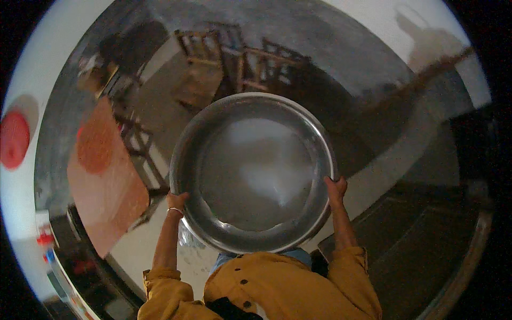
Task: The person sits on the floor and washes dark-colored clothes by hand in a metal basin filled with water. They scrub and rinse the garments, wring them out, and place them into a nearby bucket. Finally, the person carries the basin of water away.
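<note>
A wide, round metal basin [256, 168] with a rolled rim is held out in front of my body. My left hand [177, 201] grips its left rim, thumb over the edge, with a pale bangle at the wrist. On the opposite side my right hand [337, 188] clasps the right rim, also thumb on top. Bright reflections lie on the basin's flat bottom; whether it holds a little clear liquid I cannot tell. The fingers under the rim are hidden.
A table with a reddish top [110, 192] stands to the left, a dark chair frame [138, 140] beside it. Wooden chairs [200, 68] are ahead, blurred. A red round object [14, 139] is on the left wall. Dark furniture [416, 240] stands at the right.
</note>
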Demonstrator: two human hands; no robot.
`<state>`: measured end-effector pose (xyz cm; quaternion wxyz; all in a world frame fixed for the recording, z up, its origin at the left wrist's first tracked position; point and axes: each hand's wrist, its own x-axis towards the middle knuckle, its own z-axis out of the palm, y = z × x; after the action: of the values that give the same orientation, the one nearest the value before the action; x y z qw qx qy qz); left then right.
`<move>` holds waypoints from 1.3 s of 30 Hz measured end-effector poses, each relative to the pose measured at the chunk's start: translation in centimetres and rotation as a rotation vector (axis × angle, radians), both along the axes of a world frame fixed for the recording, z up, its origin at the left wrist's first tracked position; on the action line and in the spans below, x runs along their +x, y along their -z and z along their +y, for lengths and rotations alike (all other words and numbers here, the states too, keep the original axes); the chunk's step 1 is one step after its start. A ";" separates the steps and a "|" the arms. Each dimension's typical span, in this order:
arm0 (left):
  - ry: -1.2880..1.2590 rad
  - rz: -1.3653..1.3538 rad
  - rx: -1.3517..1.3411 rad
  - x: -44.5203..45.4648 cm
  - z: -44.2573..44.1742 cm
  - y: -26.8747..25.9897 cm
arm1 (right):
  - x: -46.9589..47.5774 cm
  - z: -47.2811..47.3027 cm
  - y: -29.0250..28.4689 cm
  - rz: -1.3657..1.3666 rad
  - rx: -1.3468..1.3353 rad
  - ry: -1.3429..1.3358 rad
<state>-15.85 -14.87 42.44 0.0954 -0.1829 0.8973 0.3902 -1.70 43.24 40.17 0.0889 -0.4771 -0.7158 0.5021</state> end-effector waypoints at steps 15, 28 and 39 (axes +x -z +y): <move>0.625 -0.161 0.105 20.4 35.9 -19.8 | 54.3 12.0 -19.5 0.011 0.040 0.648; 0.807 -0.445 -0.081 24.8 68.1 -11.3 | 72.9 30.2 -12.0 0.359 -0.128 0.965; 0.992 -0.551 -0.133 16.4 86.3 -10.3 | 62.7 38.8 -17.2 0.029 -0.010 1.159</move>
<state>0.52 71.44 52.79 0.4858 0.1595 0.8405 0.1791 61.05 82.05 57.41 0.3570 -0.7846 -0.3340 0.3812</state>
